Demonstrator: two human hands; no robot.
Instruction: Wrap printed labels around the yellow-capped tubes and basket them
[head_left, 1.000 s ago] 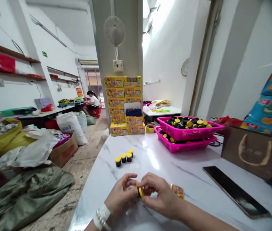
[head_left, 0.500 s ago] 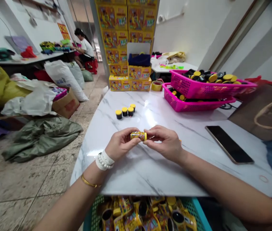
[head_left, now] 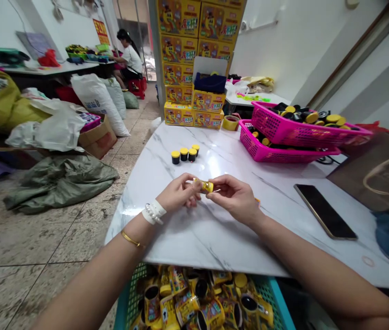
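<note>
Between my hands, over the marble-patterned table (head_left: 180, 238), is a small canister (head_left: 206, 186) with a colourful printed wrap and a yellow cap. It lies nearly sideways. My left hand (head_left: 177, 195), wearing a white band and beads at the wrist, pinches the wrapped end. The fingers of my right hand (head_left: 233, 196) are closed on the capped end. Past my hands, several small black canisters with yellow caps (head_left: 183, 154) stand upright close together. A bit of orange printed paper (head_left: 257, 200) shows from behind my right hand, mostly hidden.
Two stacked pink baskets (head_left: 288, 130) of black-and-yellow canisters stand at the right, near a phone (head_left: 325, 211) and a brown paper bag (head_left: 380, 160). Yellow boxes (head_left: 178, 62) are piled behind. Below the table edge sits a teal basket (head_left: 283, 305) of printed cups. A person (head_left: 130, 59) sits far off.
The view has tilted down, bringing the teal basket into sight. The canister, earlier seen black with a yellow cap, now shows a printed wrap. My hands still hold it together.
</note>
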